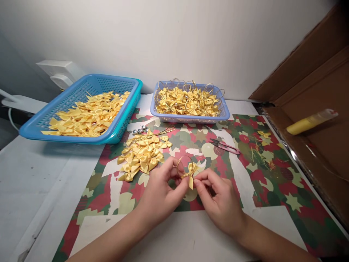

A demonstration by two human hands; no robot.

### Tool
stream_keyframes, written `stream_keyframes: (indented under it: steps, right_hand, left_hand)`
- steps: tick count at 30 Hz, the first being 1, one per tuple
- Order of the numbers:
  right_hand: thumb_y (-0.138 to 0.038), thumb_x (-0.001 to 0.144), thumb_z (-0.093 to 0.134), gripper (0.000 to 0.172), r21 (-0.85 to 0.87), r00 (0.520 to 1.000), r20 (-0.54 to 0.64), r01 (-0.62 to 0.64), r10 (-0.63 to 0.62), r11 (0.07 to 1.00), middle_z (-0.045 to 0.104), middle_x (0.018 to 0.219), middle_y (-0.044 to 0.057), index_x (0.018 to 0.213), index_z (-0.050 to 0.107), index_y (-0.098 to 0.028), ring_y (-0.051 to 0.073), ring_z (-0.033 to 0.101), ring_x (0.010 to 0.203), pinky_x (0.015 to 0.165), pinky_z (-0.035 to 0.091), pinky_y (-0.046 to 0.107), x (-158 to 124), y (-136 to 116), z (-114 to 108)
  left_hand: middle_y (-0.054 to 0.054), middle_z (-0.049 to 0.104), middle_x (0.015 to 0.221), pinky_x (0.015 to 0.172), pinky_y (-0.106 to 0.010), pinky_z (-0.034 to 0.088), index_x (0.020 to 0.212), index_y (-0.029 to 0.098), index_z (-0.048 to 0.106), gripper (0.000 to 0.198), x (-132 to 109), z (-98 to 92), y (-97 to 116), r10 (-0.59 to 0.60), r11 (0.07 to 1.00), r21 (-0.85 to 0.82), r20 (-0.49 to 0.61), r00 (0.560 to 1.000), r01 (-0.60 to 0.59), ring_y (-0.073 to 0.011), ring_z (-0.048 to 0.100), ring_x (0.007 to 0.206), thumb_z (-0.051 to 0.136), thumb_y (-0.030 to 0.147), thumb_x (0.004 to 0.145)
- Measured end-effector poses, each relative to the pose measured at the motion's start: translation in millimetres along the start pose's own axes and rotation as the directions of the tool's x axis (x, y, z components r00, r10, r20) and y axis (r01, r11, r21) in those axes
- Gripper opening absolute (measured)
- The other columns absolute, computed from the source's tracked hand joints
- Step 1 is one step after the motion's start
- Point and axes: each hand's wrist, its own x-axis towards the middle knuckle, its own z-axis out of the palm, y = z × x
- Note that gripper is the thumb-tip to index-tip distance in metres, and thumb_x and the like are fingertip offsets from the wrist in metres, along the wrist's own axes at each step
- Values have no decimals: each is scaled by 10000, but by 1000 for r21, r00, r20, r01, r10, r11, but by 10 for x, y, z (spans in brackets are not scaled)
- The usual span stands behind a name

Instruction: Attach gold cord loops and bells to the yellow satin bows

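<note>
My left hand (165, 193) pinches a yellow ribbon bow (192, 167) at its left side, above the patterned sheet. A gold wire or cord loop (177, 165) rises from the bow, and gold strands cross its middle. My right hand (219, 198) is closed at the bow's right edge, thumb and forefinger pressed together. What lies between those fingertips is too small to make out. Left of my hands lies a pile of yellow bows (143, 154), with straight gold ties (152, 134) across its top.
A blue basket (117, 137) of bows stands at left; a smaller lilac basket (191, 118) holds looped bows. Pink thread snips (225, 146), silver round pieces (140, 130) and thread scraps (261, 154) lie about. A cardboard box (308, 69) with a yellow tube (311, 122) borders the right.
</note>
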Motion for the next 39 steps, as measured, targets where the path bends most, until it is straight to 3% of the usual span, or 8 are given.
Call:
stream_keyframes:
  steps: [6, 16, 23, 32, 39]
  right_hand:
    - [-201, 934, 441, 145, -12, 1000, 11, 14, -14, 1000, 475, 542, -56, 803, 502, -193, 83, 420, 450, 446, 296, 213, -11, 7, 2]
    - [-217, 939, 438, 138, 52, 1000, 5, -22, 22, 998, 511, 582, -36, 820, 503, -196, 94, 450, 480, 458, 321, 213, -20, 43, 2]
    - [-228, 942, 433, 149, 60, 1000, 5, -30, 30, 998, 427, 547, -57, 805, 485, -201, 89, 379, 460, 450, 284, 218, -20, 39, 2]
    - [-221, 936, 431, 154, 48, 999, -3, -40, 40, 998, 369, 528, -70, 793, 482, -197, 83, 334, 451, 446, 260, 217, -20, 23, 1]
    - [-239, 936, 435, 164, 54, 999, -11, -52, 52, 997, 365, 516, -72, 784, 482, -197, 84, 333, 446, 446, 263, 218, -19, 36, 13]
  left_hand:
    - [15, 559, 668, 549, -209, 429, 738, 186, 504, 159, 33, -15, 10, -26, 999, 41, -36, 999, 27, -112, 539, 608, 591, 276, 836]
    - [4, 607, 656, 478, -188, 408, 763, 174, 608, 178, 41, -13, 32, -172, 976, -135, 18, 985, 173, -106, 552, 564, 605, 335, 837]
    - [-6, 626, 652, 443, -186, 399, 723, 168, 629, 204, 52, -12, 44, -229, 960, -167, 2, 974, 226, -103, 551, 536, 622, 349, 815]
    - [-7, 651, 657, 479, -194, 437, 713, 166, 633, 215, 52, -15, 42, -207, 966, -156, -6, 978, 204, -108, 578, 558, 616, 345, 831]
    - [-15, 664, 698, 546, -210, 479, 748, 167, 650, 191, 17, 4, -4, -126, 990, -69, -34, 991, 123, -127, 611, 621, 596, 318, 852]
